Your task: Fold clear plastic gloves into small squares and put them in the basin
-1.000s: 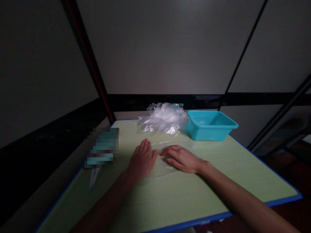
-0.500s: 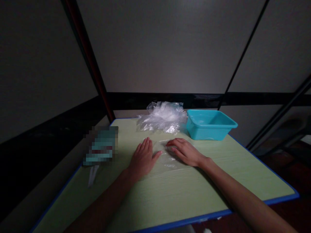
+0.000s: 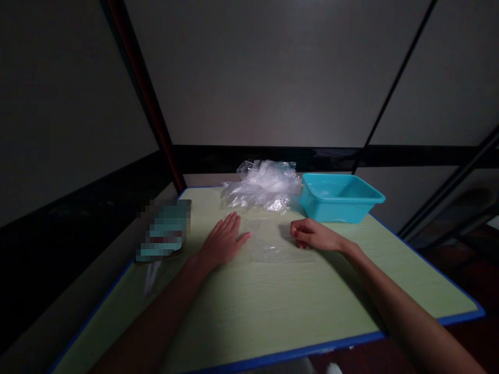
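Observation:
A clear plastic bag (image 3: 268,240) lies flattened on the pale green table between my hands. My left hand (image 3: 223,239) rests palm down at its left end, fingers stretched out and thumb pointing toward the bag. At the other end, my right hand (image 3: 314,234) is closed, its curled fingers gripping the bag's right part. Behind the hands sits a crumpled heap of clear plastic bags (image 3: 265,184).
A turquoise plastic basin (image 3: 337,208) stands at the back right beside the heap. On the left edge lies a blurred-out greenish item (image 3: 163,234) with a white strip (image 3: 151,278) near it. The table (image 3: 273,311) has a blue edge, and walls rise behind and left.
My right hand has moved right and its fingers have closed on the bag. My left hand stays flat and has shifted slightly left.

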A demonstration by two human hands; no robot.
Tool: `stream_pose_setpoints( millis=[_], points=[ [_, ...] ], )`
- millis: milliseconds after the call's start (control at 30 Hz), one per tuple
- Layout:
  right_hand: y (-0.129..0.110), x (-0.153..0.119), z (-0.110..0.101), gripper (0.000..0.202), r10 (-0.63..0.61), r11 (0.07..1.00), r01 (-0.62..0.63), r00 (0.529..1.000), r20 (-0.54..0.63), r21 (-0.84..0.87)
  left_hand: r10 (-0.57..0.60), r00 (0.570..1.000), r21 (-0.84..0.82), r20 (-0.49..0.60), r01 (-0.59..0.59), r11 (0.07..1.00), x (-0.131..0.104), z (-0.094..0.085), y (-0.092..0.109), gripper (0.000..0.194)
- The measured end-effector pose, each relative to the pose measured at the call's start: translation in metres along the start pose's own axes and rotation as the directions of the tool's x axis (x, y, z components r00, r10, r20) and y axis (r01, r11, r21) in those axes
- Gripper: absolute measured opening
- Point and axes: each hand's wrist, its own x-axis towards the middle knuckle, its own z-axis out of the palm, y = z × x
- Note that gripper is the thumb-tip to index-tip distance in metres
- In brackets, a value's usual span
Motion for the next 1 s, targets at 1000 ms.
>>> stream_pose_setpoints(
  millis=[1000],
  points=[
    [-0.025, -0.011, 0.023, 0.033, -0.056, 0.805, -0.478, 0.529, 0.847, 0.352, -0.046, 0.977, -0.041, -0.21, 0.038, 0.998, 0.001, -0.011, -0.01, 0.05]
  ],
)
